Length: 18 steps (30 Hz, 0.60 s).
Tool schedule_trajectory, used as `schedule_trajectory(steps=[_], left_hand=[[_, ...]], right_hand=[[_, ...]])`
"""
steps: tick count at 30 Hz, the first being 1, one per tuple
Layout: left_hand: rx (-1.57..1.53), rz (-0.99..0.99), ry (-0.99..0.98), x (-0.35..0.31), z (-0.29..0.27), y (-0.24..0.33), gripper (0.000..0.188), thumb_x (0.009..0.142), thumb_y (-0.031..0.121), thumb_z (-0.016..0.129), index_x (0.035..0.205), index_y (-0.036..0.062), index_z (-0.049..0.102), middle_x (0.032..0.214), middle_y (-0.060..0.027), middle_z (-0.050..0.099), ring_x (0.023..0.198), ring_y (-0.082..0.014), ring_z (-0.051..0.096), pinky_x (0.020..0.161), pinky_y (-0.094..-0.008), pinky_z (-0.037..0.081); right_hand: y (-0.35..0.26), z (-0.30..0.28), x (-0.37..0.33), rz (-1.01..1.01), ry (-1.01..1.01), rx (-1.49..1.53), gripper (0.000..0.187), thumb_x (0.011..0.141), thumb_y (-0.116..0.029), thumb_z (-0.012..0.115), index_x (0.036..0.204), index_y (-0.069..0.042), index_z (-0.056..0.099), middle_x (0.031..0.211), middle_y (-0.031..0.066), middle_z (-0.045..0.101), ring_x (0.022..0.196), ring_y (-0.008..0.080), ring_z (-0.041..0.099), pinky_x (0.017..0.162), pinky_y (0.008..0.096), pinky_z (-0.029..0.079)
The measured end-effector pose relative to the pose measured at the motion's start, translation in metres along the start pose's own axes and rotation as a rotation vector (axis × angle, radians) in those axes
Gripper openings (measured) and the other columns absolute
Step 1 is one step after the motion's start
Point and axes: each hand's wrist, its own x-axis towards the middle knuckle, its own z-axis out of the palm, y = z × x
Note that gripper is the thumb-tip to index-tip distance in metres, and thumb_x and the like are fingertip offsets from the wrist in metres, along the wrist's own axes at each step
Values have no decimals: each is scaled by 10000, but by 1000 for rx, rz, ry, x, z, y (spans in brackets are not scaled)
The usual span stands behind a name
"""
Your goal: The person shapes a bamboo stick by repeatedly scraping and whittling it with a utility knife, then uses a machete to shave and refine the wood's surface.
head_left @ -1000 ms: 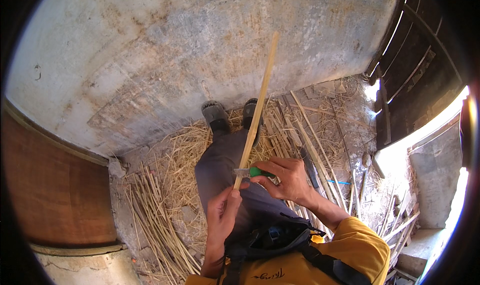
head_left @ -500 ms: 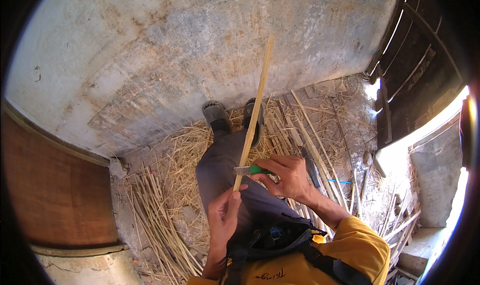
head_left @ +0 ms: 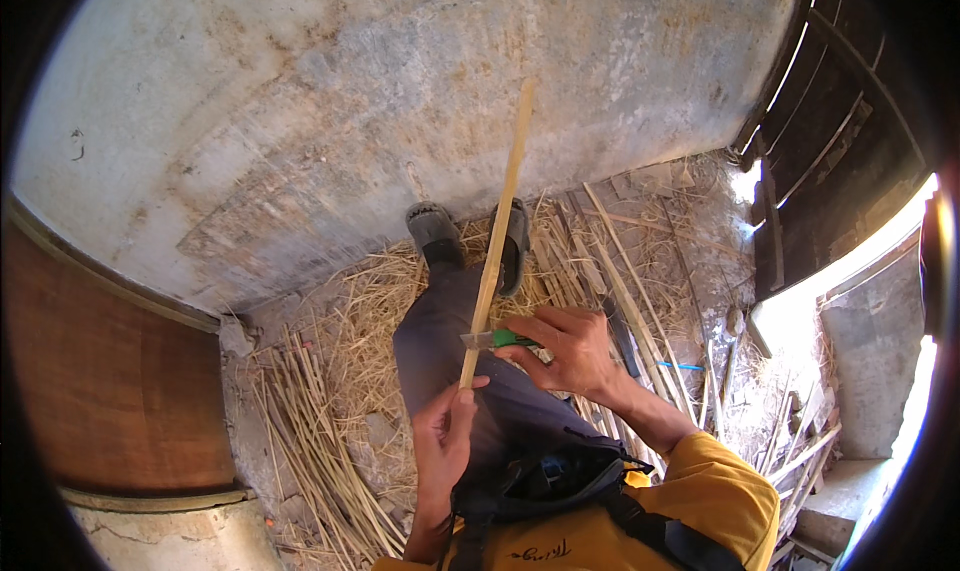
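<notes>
A long, flat strip of pale bamboo or wood (head_left: 503,211) slants up and away from my lap, its far end in front of the wall. My left hand (head_left: 443,439) pinches its near end between thumb and fingers. In my right hand (head_left: 572,351) is a small knife (head_left: 512,339) with a green handle, gripped by closed fingers. The knife's metal blade lies across the strip, a little above my left fingertips. Whether the edge bites into the strip is too small to tell.
Thin strips (head_left: 318,441) lie piled on the floor at left, with more long strips (head_left: 640,311) at right. Straw-like shavings (head_left: 375,316) surround my legs and dark shoes (head_left: 433,229). A stained wall (head_left: 400,91) rises ahead; a brown wooden panel (head_left: 110,371) stands at left.
The strip's far end has swung slightly left and down. My right hand and the knife have shifted a little to the left. My left hand has barely moved.
</notes>
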Motion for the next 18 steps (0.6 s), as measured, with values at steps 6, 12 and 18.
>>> schedule_trajectory(steps=[6, 12, 18], left_hand=[[22, -15, -21, -10, -3, -7, 284, 1174, 141, 578, 1305, -10, 781, 746, 129, 445, 640, 21, 332, 557, -220, 222], [39, -77, -59, -22, -10, -13, 276, 1169, 138, 591, 1289, -11, 790, 746, 128, 442, 651, 20, 337, 558, -224, 233], [105, -93, -65, -35, -14, -20, 273, 1167, 160, 603, 1268, -6, 795, 752, 114, 485, 653, 12, 367, 563, -222, 254]], right_hand=[[14, -8, 15, 136, 102, 9, 261, 892, -218, 905, 1099, -72, 838, 913, 130, 798, 749, 307, 780, 644, 386, 591], [59, -18, 39, 190, 236, -46, 277, 925, -275, 888, 1121, -83, 844, 981, 137, 829, 759, 305, 796, 650, 377, 605], [93, -19, 46, 282, 318, -120, 303, 972, -344, 840, 1139, -92, 839, 905, 160, 797, 747, 373, 767, 682, 428, 589]])
